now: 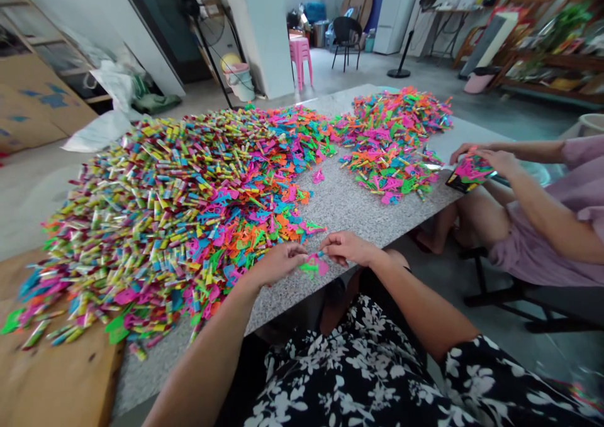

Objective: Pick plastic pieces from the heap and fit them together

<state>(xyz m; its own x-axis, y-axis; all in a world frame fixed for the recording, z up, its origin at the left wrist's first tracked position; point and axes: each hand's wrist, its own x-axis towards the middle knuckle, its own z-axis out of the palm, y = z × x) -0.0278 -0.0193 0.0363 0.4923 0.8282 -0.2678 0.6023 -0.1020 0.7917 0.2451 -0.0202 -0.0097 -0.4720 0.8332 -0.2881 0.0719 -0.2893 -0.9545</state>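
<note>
At the near edge of the stone-topped table, my left hand [283, 261] is closed, its fingertips pinching small pink and green plastic pieces [315, 265]. These look blurred, so their exact kind is unclear. Just to the right, my right hand [349, 248] is closed too, thumb and forefinger together on a tiny blue piece [321, 253] beside the pink and green ones. Left of my hands spreads a big heap of small wrapped tubes [155, 194], yellow, blue and dark red. Bright plastic pieces [245, 238] in pink, green, orange and blue lie along its right side.
A second pile of bright plastic pieces [396, 144] sits farther right on the speckled table [330, 194]. At the right, another person's hands [500, 161] hold a black box [462, 182] with colourful pieces. A brown board [56, 377] lies at lower left.
</note>
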